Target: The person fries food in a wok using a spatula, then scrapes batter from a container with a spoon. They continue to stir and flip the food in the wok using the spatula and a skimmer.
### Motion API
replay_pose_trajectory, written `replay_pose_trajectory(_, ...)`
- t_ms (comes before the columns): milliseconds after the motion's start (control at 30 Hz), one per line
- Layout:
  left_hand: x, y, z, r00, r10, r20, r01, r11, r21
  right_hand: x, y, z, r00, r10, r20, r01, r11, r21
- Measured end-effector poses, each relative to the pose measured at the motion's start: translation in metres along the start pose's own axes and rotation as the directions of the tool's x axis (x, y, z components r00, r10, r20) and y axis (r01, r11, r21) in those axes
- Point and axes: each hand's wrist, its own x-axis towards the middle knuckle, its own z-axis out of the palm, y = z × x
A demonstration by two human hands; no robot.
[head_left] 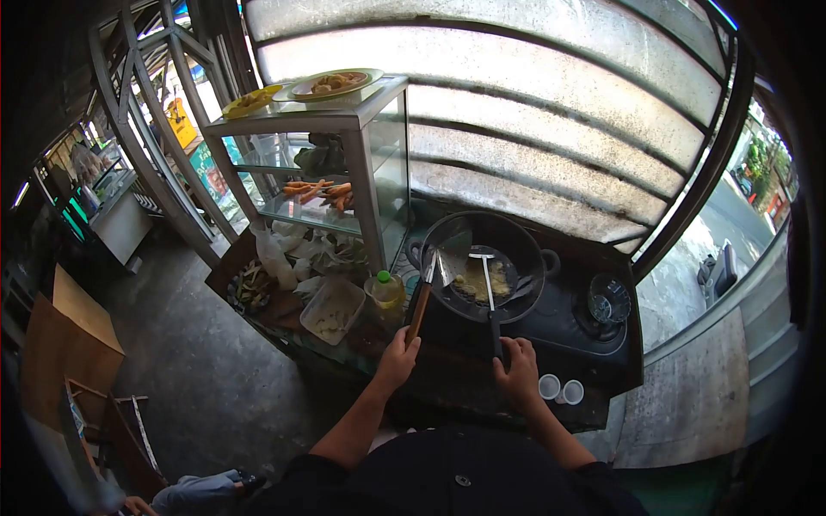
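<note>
The left grip (397, 361) was closed around the wooden-handled spatula (419, 311), the right grip (518, 376) around the black-handled turner (495, 334). The frying food (476, 284) lay in the wok (542, 297), ahead of both grips and between their lines, looking slightly nearer the right one, though glare and oil blurred its edges. Both tools' long axes ran forward from the grips into the wok, the spatula leaning right, the turner slightly left. On the dark surface (564, 331), two white cups (561, 390) stood just right of the right grip; a green-capped bottle (387, 294) and plastic tub (333, 308) lay ahead-left of the left grip. Farther ahead-left rose a glass display case (372, 193).
</note>
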Motion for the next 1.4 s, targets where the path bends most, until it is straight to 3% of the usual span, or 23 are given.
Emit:
replay_pose_trajectory(67, 0.006, -0.003, -0.013, 0.999, 0.035, 0.003, -0.035, 0.999, 0.034, 0.012, -0.012, 0.006, 0.998, 0.050, 0.041, -0.041, 0.979, -0.201)
replay_pose_trajectory(100, 0.010, -0.005, -0.020, 0.998, 0.068, -0.012, -0.067, 0.995, 0.079, 0.018, -0.020, 0.008, 0.997, 0.065, 0.038, -0.056, 0.978, -0.201)
replay_pose_trajectory(167, 0.020, -0.005, -0.035, 0.994, 0.106, -0.007, -0.104, 0.986, 0.131, 0.030, -0.034, 0.011, 0.922, 0.318, 0.223, -0.273, 0.939, -0.210)
replay_pose_trajectory(267, 0.033, 0.000, -0.057, 0.990, 0.127, 0.059, -0.132, 0.986, 0.105, 0.040, -0.030, 0.030, 0.862, 0.444, 0.244, -0.388, 0.889, -0.244)
replay_pose_trajectory(300, 0.037, 0.006, -0.066, 0.991, 0.054, 0.119, -0.055, 0.999, 0.000, 0.038, -0.023, 0.039, 0.854, 0.465, 0.231, -0.411, 0.877, -0.248)
replay_pose_trajectory(333, 0.044, 0.009, -0.074, 0.983, -0.013, 0.186, 0.032, 0.994, -0.100, 0.037, -0.014, 0.048, 0.868, 0.469, 0.165, -0.431, 0.875, -0.219)
replay_pose_trajectory(400, 0.066, 0.003, -0.091, 0.962, -0.019, 0.272, 0.061, 0.987, -0.148, 0.036, -0.003, 0.054, 0.870, 0.485, 0.084, -0.463, 0.864, -0.197)
replay_pose_trajectory(467, 0.085, -0.001, -0.108, 0.936, -0.024, 0.352, 0.098, 0.976, -0.194, 0.037, 0.004, 0.052, 0.866, 0.491, -0.095, -0.485, 0.871, 0.080)
replay_pose_trajectory(533, 0.103, 0.002, -0.123, 0.926, -0.003, 0.378, -0.008, 1.000, 0.027, 0.034, 0.019, 0.045, 0.857, 0.500, -0.121, -0.485, 0.864, 0.138)
replay_pose_trajectory(633, 0.126, 0.015, -0.137, 0.909, 0.054, 0.413, -0.102, 0.990, 0.094, 0.023, 0.033, 0.034, 0.817, 0.559, -0.143, -0.517, 0.820, 0.246)
replay_pose_trajectory(700, 0.145, 0.028, -0.142, 0.883, 0.096, 0.460, -0.199, 0.963, 0.181, 0.017, 0.028, 0.027, 0.695, 0.719, -0.019, -0.639, 0.629, 0.442)
replay_pose_trajectory(767, 0.165, 0.034, -0.143, 0.856, 0.132, 0.500, -0.295, 0.919, 0.261, 0.011, 0.006, 0.018, 0.664, 0.748, 0.013, -0.656, 0.573, 0.491)
replay_pose_trajectory(833, 0.193, 0.030, -0.138, 0.807, 0.220, 0.547, -0.525, 0.691, 0.497, 0.009, -0.018, 0.013, 0.536, 0.826, 0.177, -0.732, 0.350, 0.585)
replay_pose_trajectory(867, 0.198, 0.040, -0.137, 0.801, 0.227, 0.554, -0.535, 0.687, 0.492, 0.009, -0.025, 0.017, 0.534, 0.829, 0.167, -0.728, 0.350, 0.590)
replay_pose_trajectory(933, 0.203, 0.062, -0.133, 0.802, 0.076, 0.592, -0.534, 0.535, 0.655, 0.008, -0.040, 0.026, 0.492, 0.826, 0.275, -0.736, 0.226, 0.638)
replay_pose_trajectory(1100, 0.216, 0.084, -0.118, 0.802, -0.040, 0.596, -0.526, 0.424, 0.737, 0.022, -0.068, 0.038, 0.476, 0.782, 0.403, -0.679, 0.035, 0.734)
replay_pose_trajectory(1167, 0.221, 0.085, -0.109, 0.802, -0.077, 0.593, -0.523, 0.389, 0.758, 0.022, -0.074, 0.033, 0.505, 0.730, 0.459, -0.554, -0.134, 0.822)
replay_pose_trajectory(1200, 0.228, 0.078, -0.101, 0.803, -0.084, 0.590, -0.521, 0.382, 0.763, 0.023, -0.077, 0.030, 0.501, 0.734, 0.459, -0.555, -0.135, 0.821)
replay_pose_trajectory(1267, 0.229, 0.075, -0.092, 0.800, -0.095, 0.593, -0.523, 0.375, 0.765, 0.022, -0.084, 0.026, 0.527, 0.769, 0.363, -0.599, 0.033, 0.800)
replay_pose_trajectory(1300, 0.222, 0.085, -0.092, 0.809, -0.081, 0.582, -0.517, 0.372, 0.771, 0.020, -0.082, 0.028, 0.524, 0.773, 0.359, -0.597, 0.032, 0.801)
replay_pose_trajectory(1367, 0.217, 0.098, -0.090, 0.815, -0.060, 0.577, -0.519, 0.369, 0.771, 0.017, -0.068, 0.038, 0.576, 0.799, 0.173, -0.691, 0.362, 0.626)
replay_pose_trajectory(1400, 0.219, 0.101, -0.091, 0.808, -0.045, 0.587, -0.545, 0.322, 0.774, 0.011, -0.051, 0.050, 0.575, 0.801, 0.166, -0.689, 0.364, 0.627)
